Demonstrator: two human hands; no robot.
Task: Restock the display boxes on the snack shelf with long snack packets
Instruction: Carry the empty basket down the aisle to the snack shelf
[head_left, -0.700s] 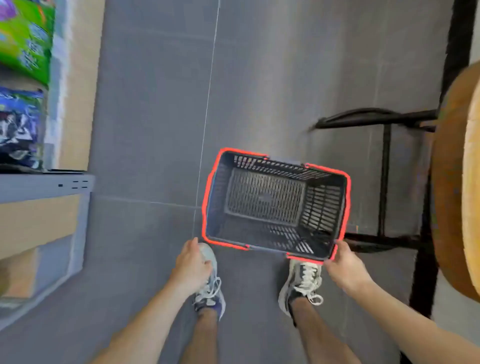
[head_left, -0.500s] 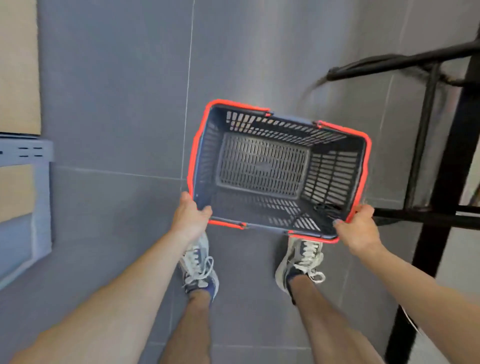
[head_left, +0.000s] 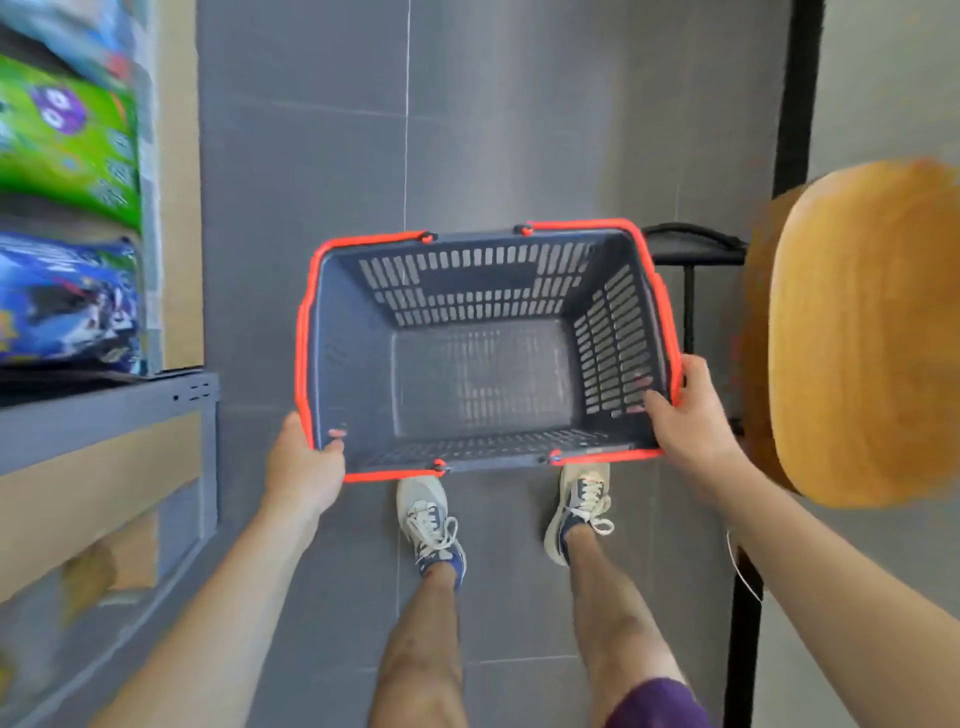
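Far L, the grey metal snack shelf sat w/ a green printed snack bag over a blue printed snack bag, both smeared by blur. No display boxes or long packets could be picked out there. Something cardboard-brown showed on the tier below, too soft to name.

Next, the L hand gripped the near-L corner of the dark grey slotted plastic basket with orange-red rim, thumb hooked over the rim and fingers wrapped outside, just visible thru a slot. The basket hung above the grey tiled floor and both shoes, long axis running L–R between the hands, mouth up. Inside, only its slotted bottom showed, so no stock was aboard as far as could be seen.

The R hand clamped the near-R corner the same way, thumb inside, fingers behind the side wall.

Key relation: the shelf lay to the L of the basket, so the L hand was the nearer one, and prob. the hand to free for any reach there.

Far R, a round tan wooden top on a black metal frame was cut off by the edge.
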